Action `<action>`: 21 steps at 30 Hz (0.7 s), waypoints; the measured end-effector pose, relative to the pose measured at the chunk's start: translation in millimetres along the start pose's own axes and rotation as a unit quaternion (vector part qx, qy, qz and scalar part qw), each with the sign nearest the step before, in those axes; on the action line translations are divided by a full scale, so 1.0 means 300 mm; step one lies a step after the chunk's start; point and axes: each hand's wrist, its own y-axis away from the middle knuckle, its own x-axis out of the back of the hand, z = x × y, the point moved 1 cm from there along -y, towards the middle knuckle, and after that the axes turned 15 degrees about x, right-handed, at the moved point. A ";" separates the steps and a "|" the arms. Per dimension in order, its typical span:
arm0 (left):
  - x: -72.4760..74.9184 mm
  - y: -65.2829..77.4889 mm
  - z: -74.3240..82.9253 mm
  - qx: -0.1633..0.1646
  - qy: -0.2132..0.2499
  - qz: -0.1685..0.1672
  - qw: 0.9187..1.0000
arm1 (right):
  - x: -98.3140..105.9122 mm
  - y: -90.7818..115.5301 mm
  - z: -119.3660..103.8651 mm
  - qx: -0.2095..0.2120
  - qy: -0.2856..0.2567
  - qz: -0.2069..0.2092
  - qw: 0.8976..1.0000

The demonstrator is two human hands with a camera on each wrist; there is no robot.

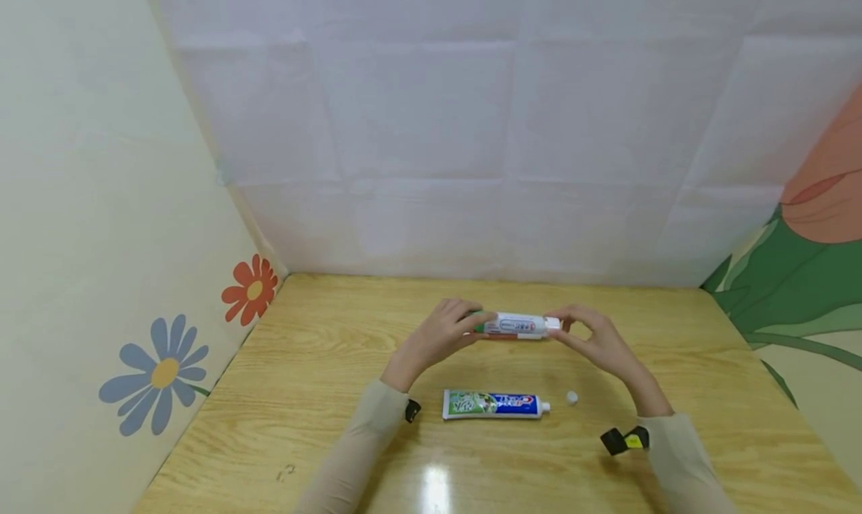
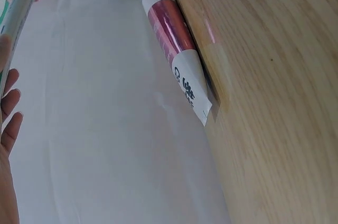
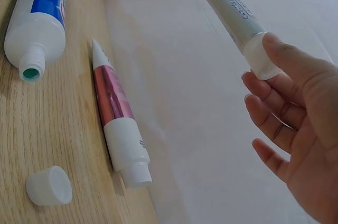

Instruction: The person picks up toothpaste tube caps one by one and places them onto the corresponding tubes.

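Observation:
Both hands hold a white toothpaste tube (image 1: 515, 324) level above the table. My left hand (image 1: 443, 337) grips its green flat end between thumb and fingers. At the other end, the thumb and index finger of my right hand (image 1: 598, 343) pinch the tube's white cap (image 3: 262, 60), while the remaining fingers are spread loosely below. Beneath the held tube, a red and white tube (image 3: 117, 102) lies on the table with its cap on; the head view mostly hides it. Closer to me lies a blue and green toothpaste tube (image 1: 491, 405), uncapped, its nozzle pointing right.
A loose white cap (image 1: 572, 397) stands on the wooden table (image 1: 323, 364), just right of the uncapped nozzle. White sheeting (image 1: 417, 125) hangs along the table's back edge. Flower-printed walls (image 1: 87, 222) border the left and right sides.

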 end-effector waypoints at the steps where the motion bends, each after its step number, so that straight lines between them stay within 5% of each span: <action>1: -0.001 0.000 0.000 0.000 0.001 0.002 1.000 | 0.000 -0.001 0.000 -0.002 0.000 -0.001 1.000; 14: -0.005 0.004 0.010 -0.008 -0.023 0.035 0.999 | -0.002 -0.007 -0.006 -0.037 0.012 -0.024 0.999; 21: -0.004 0.001 0.015 -0.026 -0.026 0.049 0.998 | 0.023 -0.041 -0.107 -0.024 0.013 -0.029 0.999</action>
